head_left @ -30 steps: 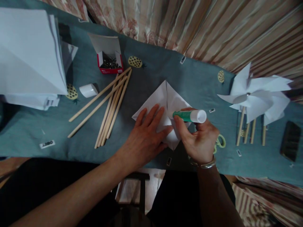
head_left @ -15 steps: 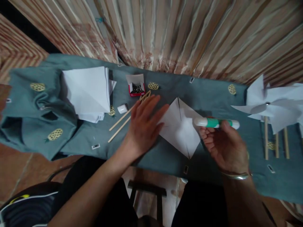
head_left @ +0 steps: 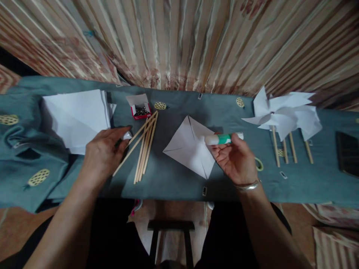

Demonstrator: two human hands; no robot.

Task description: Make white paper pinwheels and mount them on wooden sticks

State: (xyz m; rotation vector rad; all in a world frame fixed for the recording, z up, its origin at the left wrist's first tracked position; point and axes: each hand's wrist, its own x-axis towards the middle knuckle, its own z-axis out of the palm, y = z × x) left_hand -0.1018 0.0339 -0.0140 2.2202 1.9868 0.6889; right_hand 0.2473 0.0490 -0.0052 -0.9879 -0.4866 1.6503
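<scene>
Our glue stick [head_left: 223, 139] lies across our right hand [head_left: 236, 160], thumb and fingers gripping its barrel, its whitish end pointing to nine o'clock over the edge of the folded paper [head_left: 186, 147]. That paper lies flat below our view's centre, creases running in from its corners. Out at nine o'clock from it, our left hand [head_left: 104, 151] has thumb and fingertips closed about a white cap [head_left: 127, 135]; we cannot tell whether it is lifted. Between cap and paper lie wooden sticks [head_left: 145, 149], some crossing. From the paper, we see a red box [head_left: 141, 112] of metal pins at ten o'clock, a paper stack [head_left: 75, 116] beyond our left hand, and white pinwheels [head_left: 286, 114] at two o'clock.
</scene>
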